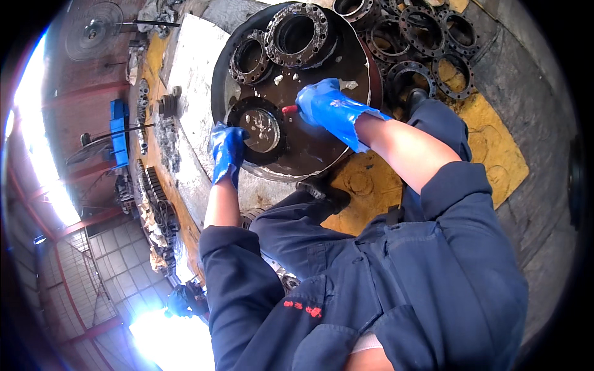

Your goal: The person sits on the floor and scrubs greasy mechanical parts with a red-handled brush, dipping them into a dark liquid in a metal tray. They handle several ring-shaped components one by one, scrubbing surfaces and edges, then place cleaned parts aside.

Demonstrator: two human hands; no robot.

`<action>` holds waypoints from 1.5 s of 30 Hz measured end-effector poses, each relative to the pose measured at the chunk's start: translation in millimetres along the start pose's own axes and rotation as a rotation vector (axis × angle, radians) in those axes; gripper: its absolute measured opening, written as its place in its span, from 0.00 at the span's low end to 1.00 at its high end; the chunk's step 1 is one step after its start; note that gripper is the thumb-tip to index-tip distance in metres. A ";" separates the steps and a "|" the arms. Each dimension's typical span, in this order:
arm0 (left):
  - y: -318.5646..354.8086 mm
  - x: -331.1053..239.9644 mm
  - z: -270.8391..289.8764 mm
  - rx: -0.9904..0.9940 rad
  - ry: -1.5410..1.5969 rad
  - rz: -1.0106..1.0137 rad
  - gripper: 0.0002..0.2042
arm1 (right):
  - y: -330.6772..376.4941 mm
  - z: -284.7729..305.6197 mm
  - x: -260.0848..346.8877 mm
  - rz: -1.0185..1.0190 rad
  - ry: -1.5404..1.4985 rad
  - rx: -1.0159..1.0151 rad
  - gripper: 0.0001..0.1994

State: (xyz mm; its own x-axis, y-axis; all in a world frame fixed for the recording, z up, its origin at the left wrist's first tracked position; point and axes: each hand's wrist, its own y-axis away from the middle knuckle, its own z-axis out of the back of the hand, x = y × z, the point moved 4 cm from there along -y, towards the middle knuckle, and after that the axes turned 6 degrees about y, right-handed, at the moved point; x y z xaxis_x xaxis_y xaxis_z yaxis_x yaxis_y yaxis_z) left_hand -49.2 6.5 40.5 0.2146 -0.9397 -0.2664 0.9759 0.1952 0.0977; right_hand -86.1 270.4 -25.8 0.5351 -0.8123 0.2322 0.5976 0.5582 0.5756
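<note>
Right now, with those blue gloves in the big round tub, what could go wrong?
The left hand is at the edge of the near ring, so fingers might get pinched if it tips.
The right hand grips a red-ended tool, which could slip on the wet-looking surface.
A boot is beside the tub; a dropped ring might hit it.

A long white band of glare [38,133] runs down the left edge of the frame, and a second burst of light [170,341] washes out the lower left. Between them, a reddish beam [93,221] borders a gridded grey wall [124,253]. A round caged fan [94,29] stands at upper left. Grey, stained floor [547,154] fills the right side, beside a worn yellow sheet [498,148] with faint round marks.
</note>
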 end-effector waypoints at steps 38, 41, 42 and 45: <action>88.0 28.8 -65.6 0.123 1.402 0.178 0.22 | -87.2 -58.4 12.7 -0.244 -1.487 -0.532 0.15; 86.4 43.8 -69.8 0.076 1.325 0.178 0.20 | -12.0 -58.6 52.6 -0.104 -1.740 -0.534 0.21; 85.2 45.3 -68.0 0.059 1.299 0.166 0.19 | -6.0 -61.8 50.4 -0.065 -1.711 -0.535 0.21; 83.9 45.4 -62.8 0.071 1.340 0.140 0.19 | -6.4 -60.9 37.7 -0.251 -1.347 -0.507 0.20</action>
State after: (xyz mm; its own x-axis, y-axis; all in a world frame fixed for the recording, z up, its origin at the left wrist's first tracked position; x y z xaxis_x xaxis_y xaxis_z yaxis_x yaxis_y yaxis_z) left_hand 44.9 -2.1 -23.6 0.2244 0.0905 -0.9703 0.9475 0.2124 0.2389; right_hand -33.4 246.5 -68.5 -0.3946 -0.2761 0.8764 0.8835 0.1480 0.4444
